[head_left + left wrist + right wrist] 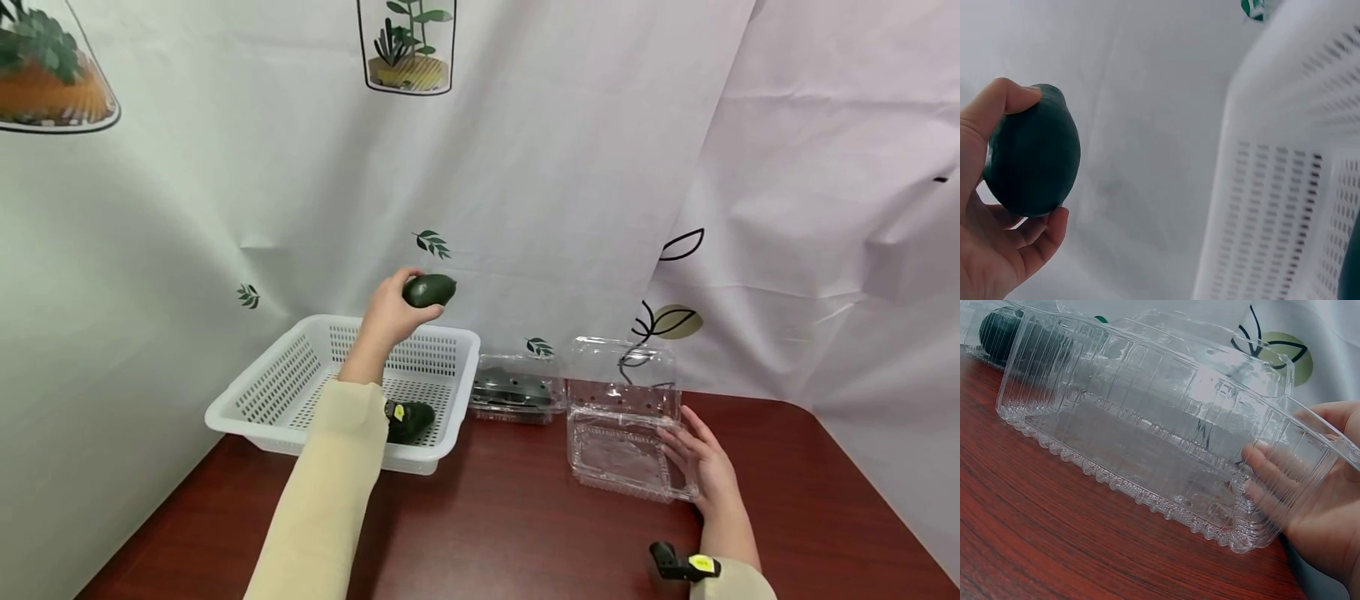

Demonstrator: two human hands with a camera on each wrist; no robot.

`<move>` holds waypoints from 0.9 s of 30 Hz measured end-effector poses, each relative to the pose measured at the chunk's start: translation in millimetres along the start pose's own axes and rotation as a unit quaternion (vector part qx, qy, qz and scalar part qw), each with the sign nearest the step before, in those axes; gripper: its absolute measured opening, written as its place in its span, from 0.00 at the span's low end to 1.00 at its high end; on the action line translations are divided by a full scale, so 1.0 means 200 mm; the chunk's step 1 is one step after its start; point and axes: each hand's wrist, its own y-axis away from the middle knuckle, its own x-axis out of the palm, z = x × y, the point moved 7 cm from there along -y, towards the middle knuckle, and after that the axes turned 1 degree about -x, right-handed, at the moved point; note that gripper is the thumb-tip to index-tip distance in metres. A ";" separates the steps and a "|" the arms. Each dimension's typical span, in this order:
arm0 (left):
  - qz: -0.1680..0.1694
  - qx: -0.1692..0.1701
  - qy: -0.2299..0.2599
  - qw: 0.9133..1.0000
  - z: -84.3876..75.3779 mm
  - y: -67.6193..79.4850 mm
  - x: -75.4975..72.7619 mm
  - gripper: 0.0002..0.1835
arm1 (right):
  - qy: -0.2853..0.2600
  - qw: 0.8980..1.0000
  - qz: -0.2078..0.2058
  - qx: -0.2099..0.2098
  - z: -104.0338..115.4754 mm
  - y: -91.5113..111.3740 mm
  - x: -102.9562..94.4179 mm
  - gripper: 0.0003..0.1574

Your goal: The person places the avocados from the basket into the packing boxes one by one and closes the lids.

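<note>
In the head view, my left hand (392, 312) holds a dark green avocado (431, 291) above the far side of a white slotted basket (225, 414). The left wrist view shows the thumb over one end of the avocado (1035, 153) and the fingers curled round the other. Another dark green fruit (417, 423) lies in the basket, partly hidden by my left sleeve. On the right, a clear plastic clamshell box (618, 462) stands with its lid (622, 358) raised. My right hand (708, 467) touches its right side, the fairly straight fingers showing through the plastic (1266, 475).
Between basket and open box, a closed clear box (517, 404) with dark green fruit inside stands at the back of the reddish-brown table (510, 533). A white printed curtain (540, 183) hangs right behind everything.
</note>
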 end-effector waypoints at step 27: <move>0.027 0.006 0.026 0.999 -0.32 0.07 0.23 0.32 | 0.058 0.997 -0.033 0.025 0.00 0.00 -0.01 0.38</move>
